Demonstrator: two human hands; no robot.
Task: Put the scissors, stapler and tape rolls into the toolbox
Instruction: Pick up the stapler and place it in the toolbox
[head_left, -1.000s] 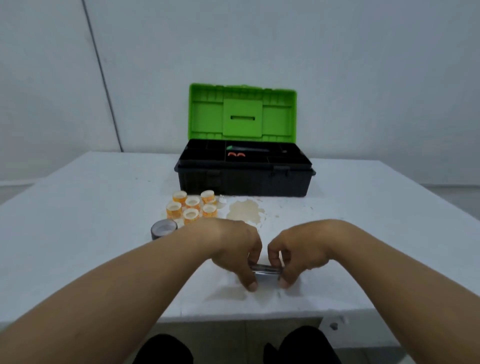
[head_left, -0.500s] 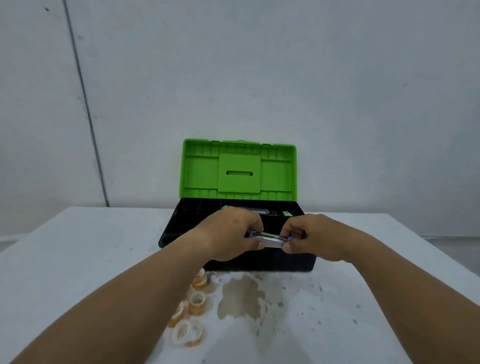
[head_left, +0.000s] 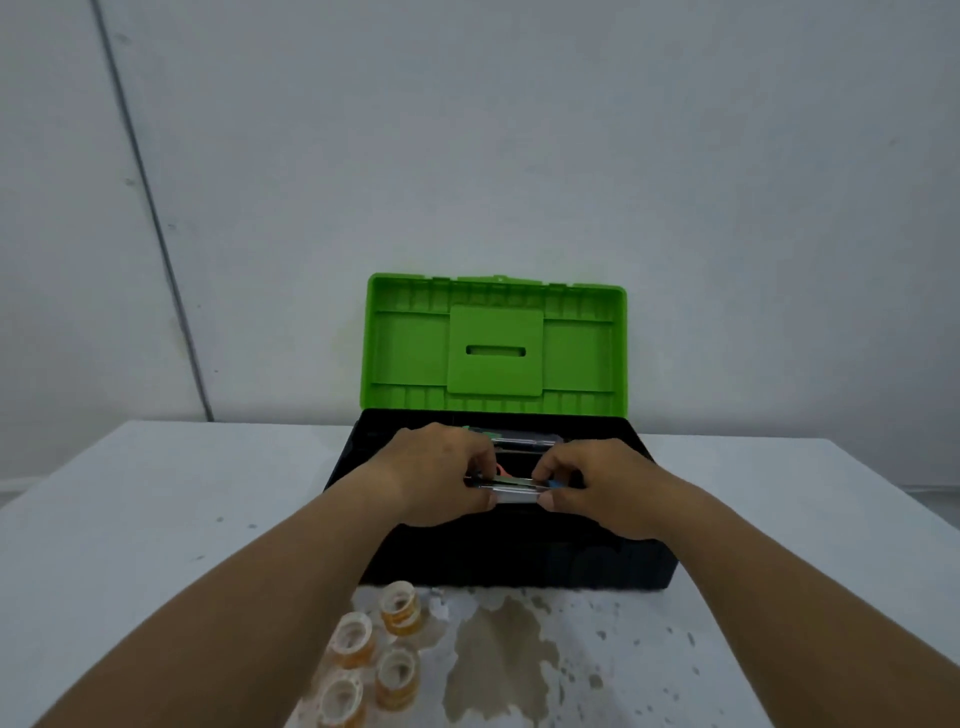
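A black toolbox (head_left: 519, 561) stands open at the table's far middle, its green lid (head_left: 496, 345) upright. My left hand (head_left: 436, 483) and my right hand (head_left: 597, 486) hold a silver stapler (head_left: 514, 491) by its two ends, level, just over the box's front compartments. Something orange-red shows inside the box behind the stapler, and a long green-tipped item lies along the back compartment. Several orange-cored clear tape rolls (head_left: 376, 660) stand on the table in front of the box, left of centre, partly hidden by my left forearm.
The white table (head_left: 156, 519) has a brown stain (head_left: 498, 660) and dark specks in front of the box. A plain grey wall rises right behind the toolbox. The table's edges lie far left and far right.
Both hands lifted the stapler from the table's near edge and carried it forward over the open toolbox, lowering it slightly in the last half second. The view has tilted up; the dark tape roll is out of view.
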